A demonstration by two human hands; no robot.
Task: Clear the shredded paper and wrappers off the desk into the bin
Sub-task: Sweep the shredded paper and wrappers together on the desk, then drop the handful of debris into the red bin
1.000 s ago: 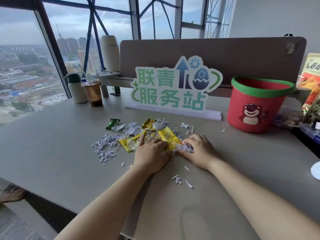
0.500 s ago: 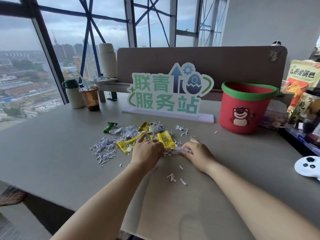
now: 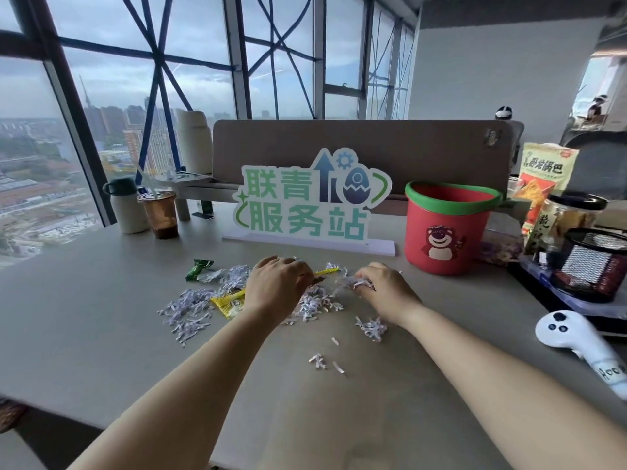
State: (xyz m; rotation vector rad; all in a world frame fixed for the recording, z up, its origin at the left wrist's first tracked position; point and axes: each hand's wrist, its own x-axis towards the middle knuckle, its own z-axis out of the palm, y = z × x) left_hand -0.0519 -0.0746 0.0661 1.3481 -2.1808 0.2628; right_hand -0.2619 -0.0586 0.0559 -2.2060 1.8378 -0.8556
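Now both hands: left hand (image 3: 276, 286), right hand (image 3: 385, 293) clutching shredded paper (image 3: 312, 301).

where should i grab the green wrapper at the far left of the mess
Pinch the green wrapper at its crumpled, raised upper end, coming from above and from the left. It lies crinkled on the desk apart from the shredded paper, so that edge is clear. The left hand is nearest, but looks busy gathering scraps.

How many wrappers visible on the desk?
3: green wrapper left of the pile, yellow wrapper beside left hand, yellow wrapper tip past it. More may be hidden.
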